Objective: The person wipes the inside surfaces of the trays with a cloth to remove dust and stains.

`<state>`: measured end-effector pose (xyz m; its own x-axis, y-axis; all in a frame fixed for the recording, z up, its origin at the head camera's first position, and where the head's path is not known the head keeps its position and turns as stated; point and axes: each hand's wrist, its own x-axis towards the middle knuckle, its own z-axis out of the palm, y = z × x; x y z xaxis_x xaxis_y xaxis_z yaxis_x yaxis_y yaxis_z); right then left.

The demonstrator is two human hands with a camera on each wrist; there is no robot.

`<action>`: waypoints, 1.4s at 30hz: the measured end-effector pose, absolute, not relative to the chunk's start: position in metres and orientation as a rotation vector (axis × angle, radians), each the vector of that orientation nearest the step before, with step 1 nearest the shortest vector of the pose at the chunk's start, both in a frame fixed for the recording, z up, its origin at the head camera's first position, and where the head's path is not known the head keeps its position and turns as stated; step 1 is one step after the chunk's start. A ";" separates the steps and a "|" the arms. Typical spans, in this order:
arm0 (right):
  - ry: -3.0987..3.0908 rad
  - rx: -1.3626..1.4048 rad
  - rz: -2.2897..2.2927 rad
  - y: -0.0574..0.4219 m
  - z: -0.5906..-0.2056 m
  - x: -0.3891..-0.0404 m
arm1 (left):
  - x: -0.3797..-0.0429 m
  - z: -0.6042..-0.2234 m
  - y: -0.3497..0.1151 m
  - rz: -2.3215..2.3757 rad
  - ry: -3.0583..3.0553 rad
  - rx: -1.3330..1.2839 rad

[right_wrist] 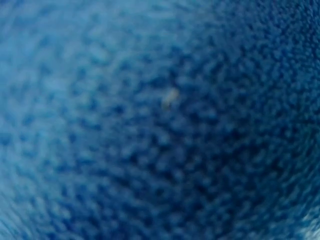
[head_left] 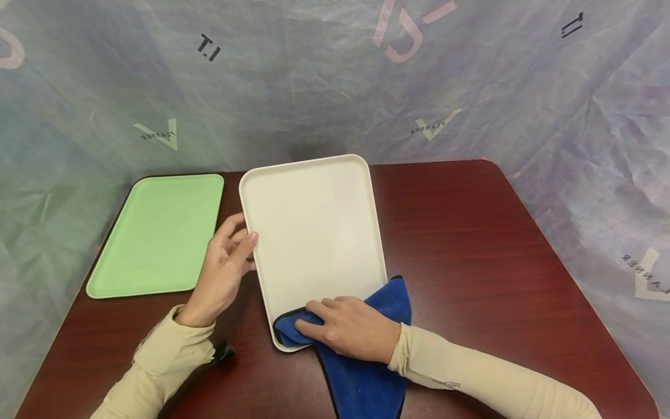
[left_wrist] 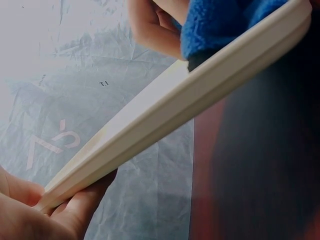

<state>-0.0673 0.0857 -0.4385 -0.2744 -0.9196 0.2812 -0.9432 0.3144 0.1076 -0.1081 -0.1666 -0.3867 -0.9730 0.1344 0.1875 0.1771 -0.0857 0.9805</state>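
Observation:
A cream rectangular tray [head_left: 316, 233] is held up off the table, tilted. My left hand [head_left: 222, 267] grips its left edge, thumb on the rim and fingers beneath, as the left wrist view also shows along the tray's side [left_wrist: 150, 120]. At the tray's near end my right hand [head_left: 348, 329] holds a blue cloth [head_left: 366, 381] with dark edging against the surface. Part of the cloth hangs down below the tray's near right corner. Blue cloth pile [right_wrist: 160, 120] fills the right wrist view, so the fingers are hidden there.
A light green tray [head_left: 162, 233] lies flat on the dark red table [head_left: 471, 262] at the left. Grey printed sheeting [head_left: 314, 87] hangs behind and at both sides. A small black object [head_left: 223, 353] shows beside the left sleeve.

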 end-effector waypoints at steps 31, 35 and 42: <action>-2.362 1.639 0.144 0.107 -0.441 -0.065 | -0.108 -0.385 -0.168 -2.277 -2.104 -0.367; -2.362 1.638 0.149 0.108 -0.441 -0.065 | -0.107 -0.386 -0.169 -2.261 -2.128 -0.358; -2.376 1.633 0.143 0.112 -0.440 -0.065 | -0.106 -0.386 -0.171 -2.247 -2.150 -0.370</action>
<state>-0.0651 0.1121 -0.4403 -0.3379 -0.9037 0.2629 -0.9287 0.3655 0.0625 -0.1064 -0.1706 -0.3863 -0.9720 0.1554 0.1761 0.1691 -0.0571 0.9839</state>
